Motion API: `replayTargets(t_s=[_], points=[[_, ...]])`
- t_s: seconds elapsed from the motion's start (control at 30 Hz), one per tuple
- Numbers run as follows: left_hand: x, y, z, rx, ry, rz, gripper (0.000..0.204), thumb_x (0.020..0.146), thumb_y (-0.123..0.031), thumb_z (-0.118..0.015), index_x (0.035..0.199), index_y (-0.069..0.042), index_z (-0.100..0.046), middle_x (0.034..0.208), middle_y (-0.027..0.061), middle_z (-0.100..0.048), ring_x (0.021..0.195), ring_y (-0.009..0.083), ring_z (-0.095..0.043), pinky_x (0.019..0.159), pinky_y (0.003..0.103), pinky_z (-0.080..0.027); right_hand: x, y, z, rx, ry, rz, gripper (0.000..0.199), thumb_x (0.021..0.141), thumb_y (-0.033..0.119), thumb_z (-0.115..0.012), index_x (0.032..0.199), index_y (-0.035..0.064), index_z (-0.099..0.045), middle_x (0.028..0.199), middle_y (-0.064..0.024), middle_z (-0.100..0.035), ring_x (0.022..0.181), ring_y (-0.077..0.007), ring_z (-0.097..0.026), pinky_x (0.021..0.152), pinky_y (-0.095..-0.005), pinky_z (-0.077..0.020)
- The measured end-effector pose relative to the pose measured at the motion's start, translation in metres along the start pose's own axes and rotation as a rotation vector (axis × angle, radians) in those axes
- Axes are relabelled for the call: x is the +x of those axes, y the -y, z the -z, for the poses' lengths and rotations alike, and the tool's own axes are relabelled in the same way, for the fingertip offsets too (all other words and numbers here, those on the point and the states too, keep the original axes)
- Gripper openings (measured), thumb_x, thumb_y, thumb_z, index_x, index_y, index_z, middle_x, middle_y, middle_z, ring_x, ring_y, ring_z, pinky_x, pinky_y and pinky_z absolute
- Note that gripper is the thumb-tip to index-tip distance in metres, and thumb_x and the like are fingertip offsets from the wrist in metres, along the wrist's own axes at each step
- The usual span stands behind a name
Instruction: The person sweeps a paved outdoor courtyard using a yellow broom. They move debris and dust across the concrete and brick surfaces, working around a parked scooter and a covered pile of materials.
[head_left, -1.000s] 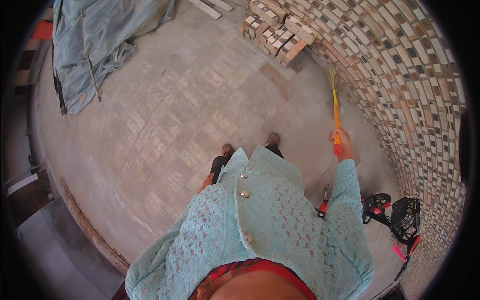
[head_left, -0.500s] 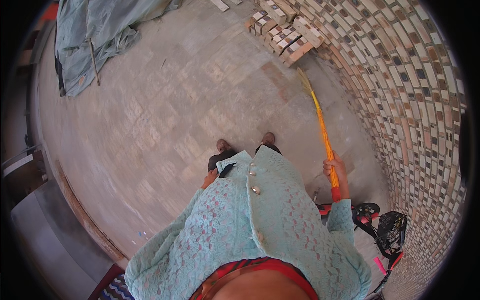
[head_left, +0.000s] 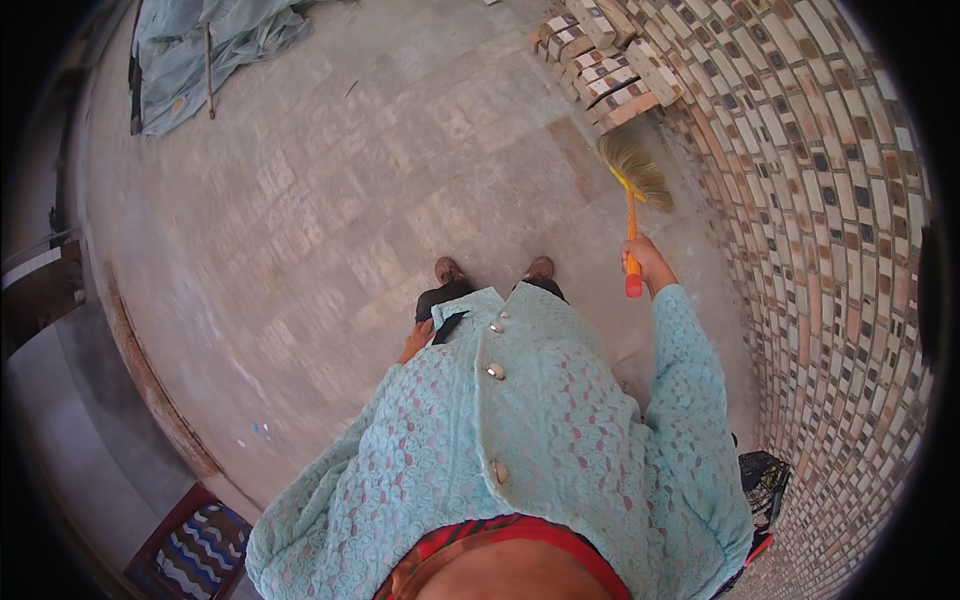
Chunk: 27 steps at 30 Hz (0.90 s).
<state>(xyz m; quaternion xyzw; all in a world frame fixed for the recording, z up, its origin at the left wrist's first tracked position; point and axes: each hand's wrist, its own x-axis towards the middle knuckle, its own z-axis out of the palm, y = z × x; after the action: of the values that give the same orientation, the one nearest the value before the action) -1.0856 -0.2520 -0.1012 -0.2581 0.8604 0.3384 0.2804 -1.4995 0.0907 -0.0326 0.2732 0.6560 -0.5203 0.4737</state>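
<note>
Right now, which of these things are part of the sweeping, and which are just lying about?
In use:
- broom with orange handle and straw head
- right hand gripping the broom's handle
- paved floor under the broom

Lying about:
- stack of bricks by the patterned brick wall
- grey tarpaulin at the far edge
- striped mat
- left hand, resting at the person's side, holds nothing

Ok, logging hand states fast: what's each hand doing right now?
Left hand: at the hip, holding nothing visible; grip cannot be told.
Right hand: closed around the orange broom handle.
</note>
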Motion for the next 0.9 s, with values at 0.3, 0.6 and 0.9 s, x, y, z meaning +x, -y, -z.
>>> replayTargets(t_s=[0.3,0.6,0.9], points=[[0.017,-0.029,0.025,0.105,0.086,-0.091,0.033,0.076,-0.033,-0.044,0.106,-0.02,-0.049,0.118,0.0063,-0.036,0.109,0.0288,-0.035,0.073,0.047,-0.043,-0.152,-0.038,-0.037,0.523,0.382,-0.058,0.049,0.068,-0.006,-0.044,0.111,0.0132,-0.032,0.065,-0.0055,-0.041,0.045,-0.0079,-0.038,0.037,-0.0189,-0.0331],[0.017,-0.023,0.032,-0.009,0.05,-0.089,0.026,0.078,-0.032,-0.04,0.096,-0.022,-0.056,0.116,0.0052,-0.039,0.108,0.0269,-0.035,0.078,0.046,-0.039,-0.176,-0.018,-0.026,0.571,0.235,0.01,0.035,0.072,-0.001,-0.044,0.104,0.0092,-0.035,0.069,-0.0051,-0.042,0.048,-0.0069,-0.04,0.04,-0.0182,-0.0377],[-0.002,0.0,0.019,0.047,-0.072,-0.176,0.025,0.077,-0.03,-0.042,0.096,-0.02,-0.056,0.118,0.0057,-0.037,0.108,0.0261,-0.035,0.078,0.045,-0.039,-0.068,-0.019,-0.129,0.49,0.478,-0.329,0.022,0.074,-0.001,-0.041,0.09,0.0115,-0.035,0.06,-0.0029,-0.04,0.046,-0.0075,-0.041,0.039,-0.0192,-0.0372]])
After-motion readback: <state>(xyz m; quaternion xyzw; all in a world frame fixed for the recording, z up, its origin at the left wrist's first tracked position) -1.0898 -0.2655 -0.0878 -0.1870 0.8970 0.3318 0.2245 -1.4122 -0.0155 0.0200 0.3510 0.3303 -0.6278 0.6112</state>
